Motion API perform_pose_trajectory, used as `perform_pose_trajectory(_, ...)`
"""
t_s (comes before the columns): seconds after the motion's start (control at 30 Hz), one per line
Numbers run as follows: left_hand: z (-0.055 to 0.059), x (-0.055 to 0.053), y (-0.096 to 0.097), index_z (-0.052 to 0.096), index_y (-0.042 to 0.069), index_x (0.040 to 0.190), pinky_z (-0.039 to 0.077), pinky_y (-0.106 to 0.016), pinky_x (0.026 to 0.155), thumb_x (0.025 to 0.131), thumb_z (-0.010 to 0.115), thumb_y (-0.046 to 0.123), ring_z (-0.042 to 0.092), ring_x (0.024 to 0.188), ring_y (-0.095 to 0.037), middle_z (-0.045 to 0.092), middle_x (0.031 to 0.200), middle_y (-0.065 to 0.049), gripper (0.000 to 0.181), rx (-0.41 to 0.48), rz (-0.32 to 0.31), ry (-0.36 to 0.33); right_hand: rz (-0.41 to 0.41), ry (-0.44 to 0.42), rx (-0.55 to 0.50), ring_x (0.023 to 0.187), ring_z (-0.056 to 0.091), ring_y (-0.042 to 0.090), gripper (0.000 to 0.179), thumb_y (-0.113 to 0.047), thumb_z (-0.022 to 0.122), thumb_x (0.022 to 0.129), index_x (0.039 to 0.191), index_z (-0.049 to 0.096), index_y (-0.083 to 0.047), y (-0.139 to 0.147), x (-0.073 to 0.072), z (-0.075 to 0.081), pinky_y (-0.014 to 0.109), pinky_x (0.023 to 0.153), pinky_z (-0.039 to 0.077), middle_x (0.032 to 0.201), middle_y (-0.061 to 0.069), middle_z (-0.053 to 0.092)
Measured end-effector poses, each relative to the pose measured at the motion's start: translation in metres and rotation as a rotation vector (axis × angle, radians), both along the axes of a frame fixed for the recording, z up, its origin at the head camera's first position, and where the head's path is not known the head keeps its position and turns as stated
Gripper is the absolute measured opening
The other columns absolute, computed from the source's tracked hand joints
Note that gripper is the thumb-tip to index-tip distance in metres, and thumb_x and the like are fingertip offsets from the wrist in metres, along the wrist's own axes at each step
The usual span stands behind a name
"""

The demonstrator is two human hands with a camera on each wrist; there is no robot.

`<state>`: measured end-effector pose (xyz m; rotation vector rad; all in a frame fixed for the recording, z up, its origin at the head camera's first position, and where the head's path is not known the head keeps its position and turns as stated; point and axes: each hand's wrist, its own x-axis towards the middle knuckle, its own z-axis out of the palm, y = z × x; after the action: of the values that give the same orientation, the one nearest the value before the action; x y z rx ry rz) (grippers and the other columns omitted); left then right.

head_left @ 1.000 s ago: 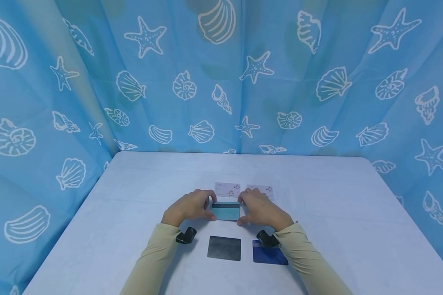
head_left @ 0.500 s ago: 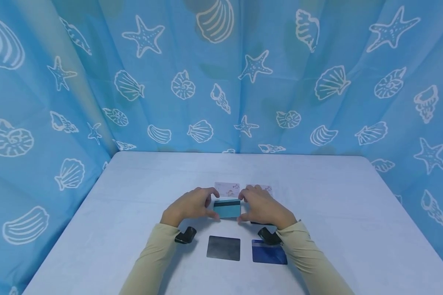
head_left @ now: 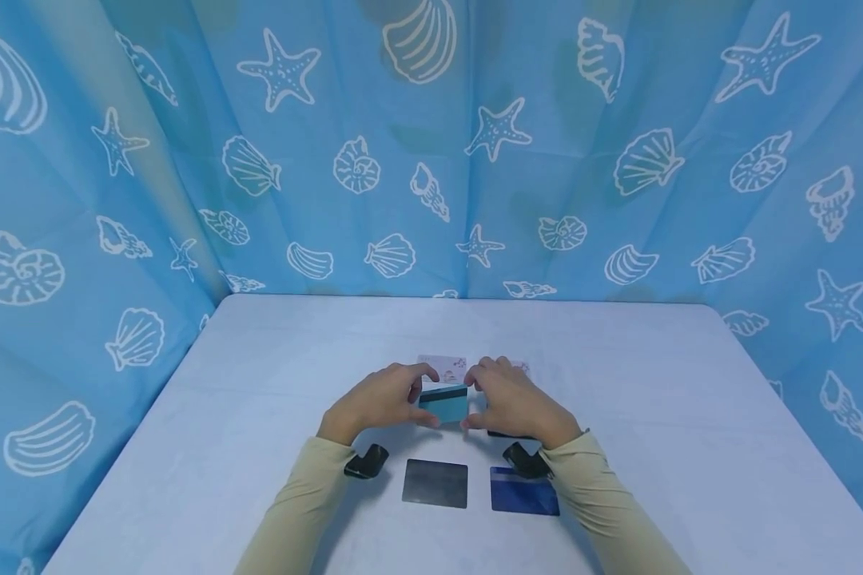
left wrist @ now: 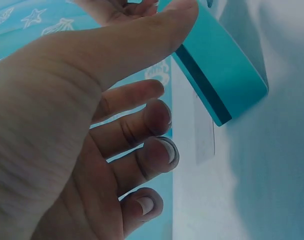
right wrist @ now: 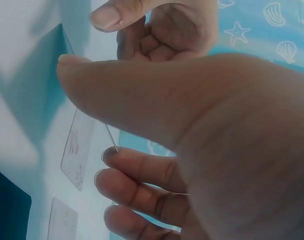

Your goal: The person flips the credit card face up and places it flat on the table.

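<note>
My right hand (head_left: 514,403) pinches a teal card with a dark stripe (head_left: 446,407) by its right end, between thumb and index finger. The card is tilted up over the white table. My left hand (head_left: 381,399) is beside the card's left end, thumb and fingers spread around it. In the left wrist view, the near end of the teal card (left wrist: 237,80) is free and the left thumb (left wrist: 137,45) overlaps its far part. The right wrist view shows the left thumb (right wrist: 107,17) apart from the card.
Two pale pink cards lie behind my hands, the left one (head_left: 449,366) and the right one (head_left: 521,367) partly covered. Nearer lie a black card (head_left: 435,483) and a blue card (head_left: 523,491). A dark card's edge (head_left: 507,434) shows under my right hand. A shell-patterned curtain (head_left: 431,160) surrounds the table.
The teal card has risen from the table and tilted, its left end now lower. My left fingers, earlier at its left corners, have come away from it. The right hand has lifted slightly.
</note>
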<state>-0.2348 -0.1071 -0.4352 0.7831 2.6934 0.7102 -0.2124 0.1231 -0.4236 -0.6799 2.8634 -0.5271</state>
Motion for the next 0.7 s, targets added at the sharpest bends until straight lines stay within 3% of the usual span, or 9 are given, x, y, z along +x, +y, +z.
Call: perform_pose_trajectory(0.7,0.001,0.004,0.013,0.061,0.015,0.140,0.043,-0.025,0.064,0.081,0.087,0.045,0.053,0.071,-0.011,0.062,0.083,0.001,0.071,0.004,-0.024,0.042,0.010,0.061,0.004,0.100,0.051,0.022,0.053,-0.037,0.087,0.083,0.123,0.067,-0.008,-0.002,0.006,0.011,0.046,0.087,0.048,0.109,0.004,0.063)
